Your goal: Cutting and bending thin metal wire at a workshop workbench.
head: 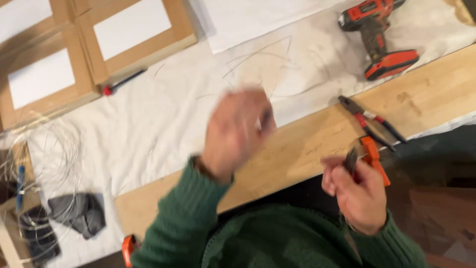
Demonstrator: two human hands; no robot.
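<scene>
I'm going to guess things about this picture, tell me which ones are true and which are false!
1. The right hand holds orange-handled pliers. True.
2. The drill is blue. False: it is red and black.
3. A second pair of pliers lies on the wooden board. True.
4. The sleeves are yellow. False: they are green.
5. The left hand rests flat on the picture frames. False: it is raised and blurred, away from them.

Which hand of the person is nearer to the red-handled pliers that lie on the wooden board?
The right hand. It holds orange-handled cutters just below the pliers. The left hand, blurred, is raised further to their left, over the board's edge.
</scene>
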